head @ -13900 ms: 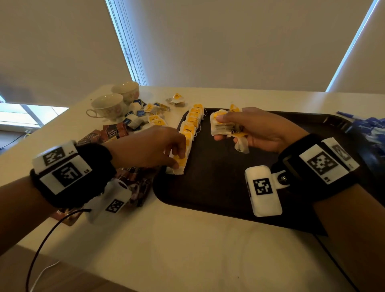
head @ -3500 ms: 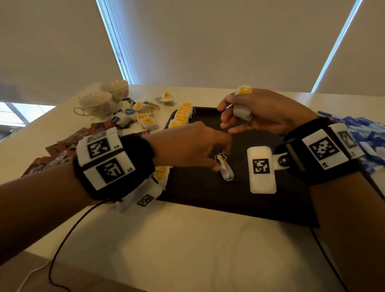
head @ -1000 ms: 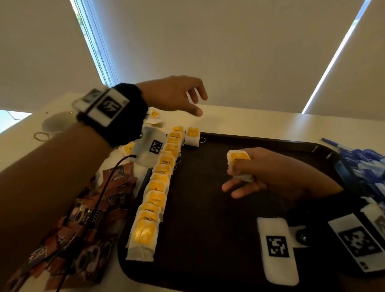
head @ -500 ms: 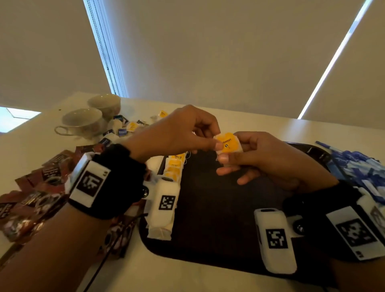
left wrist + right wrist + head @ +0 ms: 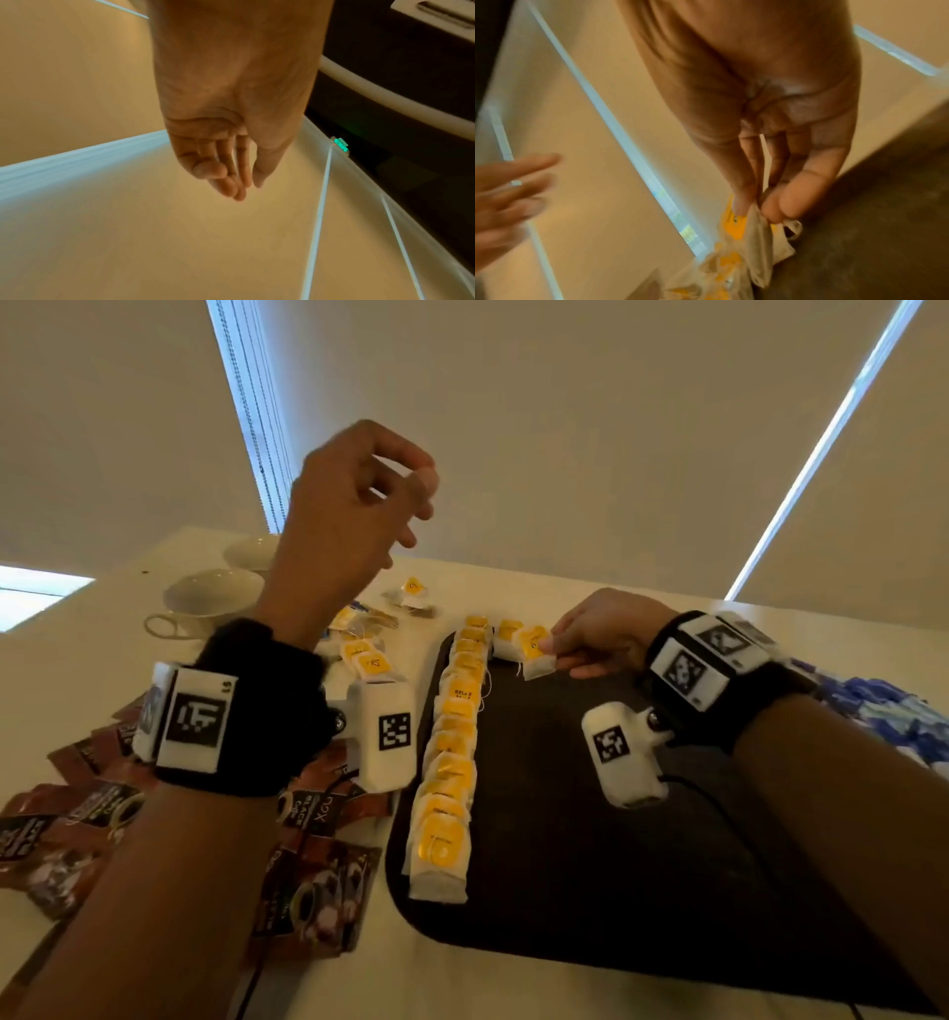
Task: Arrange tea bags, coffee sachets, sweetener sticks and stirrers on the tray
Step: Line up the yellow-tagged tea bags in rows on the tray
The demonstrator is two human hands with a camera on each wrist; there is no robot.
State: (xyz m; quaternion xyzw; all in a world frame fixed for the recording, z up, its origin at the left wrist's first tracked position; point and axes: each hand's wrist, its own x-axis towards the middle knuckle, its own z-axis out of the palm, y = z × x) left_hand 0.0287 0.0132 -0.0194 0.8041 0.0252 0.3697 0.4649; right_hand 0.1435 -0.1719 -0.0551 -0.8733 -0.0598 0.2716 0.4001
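fingers (image 5: 741, 190) of the right hand (image 5: 603, 629) pinch one tea bag (image 5: 536, 654) with a yellow tag, at the far left corner of the dark tray (image 5: 616, 839). this bag is low over the tray, just beside another bag at the far end of the row of tea bags (image 5: 452, 742). the row lies along the left edge of the tray, bags overlapping, from the near side to the far side. the left hand (image 5: 354, 505) is raised in the air above the surface (image 5: 462, 983), its fingers (image 5: 223, 178) loosely curled and holding nothing. some loose tea bags (image 5: 367, 654) lie on the surface left of the tray, near two white cups (image 5: 210, 595). brown coffee sachets (image 5: 313, 880) are spread on the surface at the near left. blue sticks (image 5: 883, 706) lie right of the tray.
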